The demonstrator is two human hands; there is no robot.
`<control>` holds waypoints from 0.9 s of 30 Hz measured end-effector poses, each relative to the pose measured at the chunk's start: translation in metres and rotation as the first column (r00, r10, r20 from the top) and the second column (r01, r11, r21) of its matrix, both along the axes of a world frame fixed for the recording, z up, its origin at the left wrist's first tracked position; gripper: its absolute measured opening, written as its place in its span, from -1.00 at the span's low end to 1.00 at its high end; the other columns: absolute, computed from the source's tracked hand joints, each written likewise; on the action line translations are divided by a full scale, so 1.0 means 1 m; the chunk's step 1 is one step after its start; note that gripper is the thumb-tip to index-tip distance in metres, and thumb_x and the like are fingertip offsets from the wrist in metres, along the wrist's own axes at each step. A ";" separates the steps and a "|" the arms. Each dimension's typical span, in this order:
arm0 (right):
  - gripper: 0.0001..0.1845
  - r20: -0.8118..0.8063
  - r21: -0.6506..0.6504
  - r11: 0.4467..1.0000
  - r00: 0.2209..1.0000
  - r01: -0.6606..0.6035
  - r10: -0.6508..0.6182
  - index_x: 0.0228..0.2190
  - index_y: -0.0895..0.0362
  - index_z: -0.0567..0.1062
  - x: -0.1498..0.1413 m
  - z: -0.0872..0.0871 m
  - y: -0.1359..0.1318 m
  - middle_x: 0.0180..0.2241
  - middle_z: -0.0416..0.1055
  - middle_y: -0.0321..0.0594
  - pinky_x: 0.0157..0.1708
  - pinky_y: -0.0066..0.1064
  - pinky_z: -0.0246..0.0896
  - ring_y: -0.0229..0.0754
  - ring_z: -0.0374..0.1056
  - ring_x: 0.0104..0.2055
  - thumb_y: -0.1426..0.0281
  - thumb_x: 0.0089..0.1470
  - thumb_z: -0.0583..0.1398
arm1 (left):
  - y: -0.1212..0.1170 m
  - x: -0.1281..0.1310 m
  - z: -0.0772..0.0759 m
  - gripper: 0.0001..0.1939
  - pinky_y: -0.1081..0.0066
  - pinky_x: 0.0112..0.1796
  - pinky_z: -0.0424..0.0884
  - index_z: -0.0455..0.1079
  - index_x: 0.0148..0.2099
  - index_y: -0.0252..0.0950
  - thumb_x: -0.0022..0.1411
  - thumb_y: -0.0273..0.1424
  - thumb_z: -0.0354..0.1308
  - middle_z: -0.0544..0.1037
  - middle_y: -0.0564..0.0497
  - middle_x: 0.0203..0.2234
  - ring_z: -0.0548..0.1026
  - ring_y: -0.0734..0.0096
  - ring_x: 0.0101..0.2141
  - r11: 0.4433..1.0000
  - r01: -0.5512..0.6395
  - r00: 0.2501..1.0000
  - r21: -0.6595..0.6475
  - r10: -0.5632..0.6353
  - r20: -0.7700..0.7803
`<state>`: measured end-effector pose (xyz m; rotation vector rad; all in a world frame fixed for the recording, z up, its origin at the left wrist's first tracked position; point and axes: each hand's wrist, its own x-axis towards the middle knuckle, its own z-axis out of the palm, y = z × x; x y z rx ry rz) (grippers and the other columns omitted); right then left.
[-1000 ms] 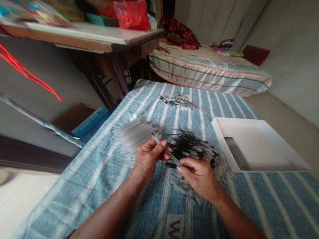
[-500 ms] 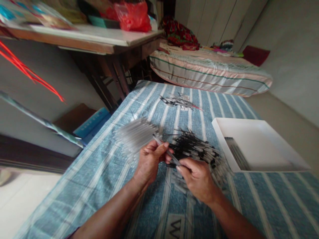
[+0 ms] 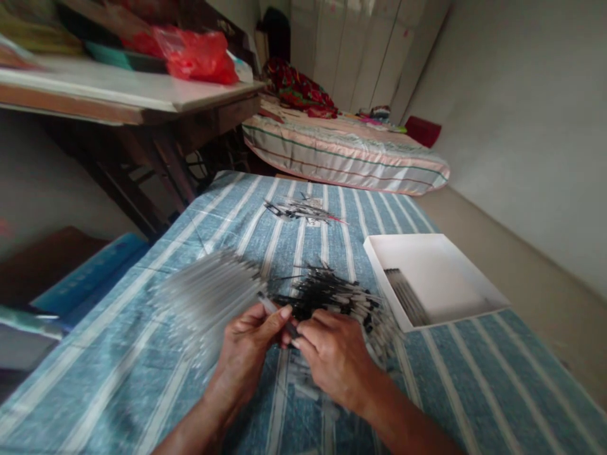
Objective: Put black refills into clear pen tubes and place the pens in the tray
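Between the thumb and fingers of my left hand is a slim grey pen, its far end pointing up and left. My right hand is closed on the pen's near end, close against my left fingers, which hide part of it. To the left lies a wide stack of translucent pen barrels. Just beyond my right hand spreads a loose heap of black-tipped pen parts, partly covered by that hand. Several finished-looking pens lie in a white box lid or tray at the right.
The striped blue cloth covers the table. Farther back on it lies a small bunch of thin refill-like sticks. A side table with a red plastic bag stands at the left, and a bed stands behind.
The view has swung right, so things appear farther left. My right hand has moved up the pen, closer to my left hand, which still holds it.
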<state>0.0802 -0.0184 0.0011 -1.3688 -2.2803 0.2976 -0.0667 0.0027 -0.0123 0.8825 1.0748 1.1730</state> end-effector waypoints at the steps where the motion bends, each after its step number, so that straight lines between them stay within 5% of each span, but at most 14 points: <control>1: -0.90 0.006 -0.006 1.000 1.000 -0.021 0.021 -0.36 0.07 0.47 0.000 0.000 0.000 -0.40 0.45 -0.25 -0.33 -0.45 0.11 -0.21 0.35 -0.33 0.42 0.07 0.14 | 0.000 0.001 -0.001 -0.82 0.53 -0.55 0.26 0.40 -0.54 -0.34 -0.01 -0.35 0.27 0.44 0.10 -0.71 0.34 0.55 -0.65 1.000 0.002 1.000 -0.004 -0.002 -0.016; 6: -0.87 0.002 -0.075 0.997 0.999 -0.035 0.035 -0.36 0.08 0.46 0.010 -0.003 0.001 -0.38 0.48 -0.28 -0.33 -0.48 0.09 -0.24 0.36 -0.32 0.48 0.02 0.13 | -0.002 0.003 0.002 -0.78 0.51 -0.55 0.26 0.42 -0.52 -0.34 -0.06 -0.28 0.29 0.45 0.08 -0.69 0.35 0.50 -0.62 0.998 0.042 0.994 -0.038 -0.046 -0.100; 10: -0.88 0.077 -0.104 0.972 0.976 0.212 -0.205 -0.47 0.11 0.47 0.054 0.002 0.018 -0.48 0.46 -0.28 -0.43 -0.51 0.05 -0.29 0.33 -0.45 0.44 0.00 0.12 | 0.000 0.001 0.006 -0.77 0.51 -0.56 0.24 0.45 -0.47 -0.33 -0.10 -0.24 0.29 0.45 0.08 -0.67 0.34 0.49 -0.62 0.997 0.074 0.967 -0.014 -0.075 -0.243; 13: -0.83 0.183 -0.113 0.882 0.882 0.457 -0.434 -0.46 0.11 0.49 0.113 0.005 0.038 -0.50 0.46 -0.27 -0.46 -0.50 0.04 -0.27 0.33 -0.46 0.39 0.01 0.09 | 0.002 -0.001 0.008 -0.79 0.51 -0.56 0.23 0.44 -0.48 -0.31 -0.05 -0.25 0.24 0.45 0.08 -0.67 0.33 0.49 -0.62 0.998 0.065 0.950 0.008 -0.059 -0.307; 17: -0.79 0.409 -0.168 0.686 0.684 0.708 -0.605 -0.39 0.13 0.54 0.188 0.001 0.058 -0.37 0.51 -0.14 -0.44 -0.46 0.06 -0.16 0.37 -0.33 0.42 -0.07 0.12 | 0.004 -0.001 0.006 -0.80 0.52 -0.58 0.21 0.43 -0.51 -0.30 -0.03 -0.25 0.21 0.46 0.07 -0.65 0.33 0.48 -0.62 0.995 0.092 0.926 0.031 -0.074 -0.369; 21: -0.82 0.424 -0.272 0.657 0.701 0.703 -0.573 -0.47 0.17 0.57 0.225 -0.010 0.061 -0.47 0.51 -0.16 -0.45 -0.50 0.11 -0.19 0.40 -0.39 0.49 -0.13 0.15 | 0.005 -0.001 -0.004 -0.80 0.53 -0.58 0.19 0.44 -0.51 -0.28 -0.06 -0.23 0.24 0.41 0.10 -0.70 0.33 0.47 -0.63 0.992 0.121 0.889 0.045 -0.088 -0.450; 27: -0.80 0.374 -0.435 0.622 0.760 0.650 -0.532 -0.44 0.23 0.56 0.237 -0.022 0.058 -0.65 0.45 -0.23 -0.52 -0.54 0.14 -0.27 0.36 -0.57 0.52 -0.13 0.14 | 0.006 -0.003 -0.012 -0.77 0.50 -0.55 0.22 0.46 -0.47 -0.27 -0.01 -0.19 0.21 0.42 0.09 -0.69 0.36 0.42 -0.61 0.983 0.172 0.837 0.070 -0.109 -0.536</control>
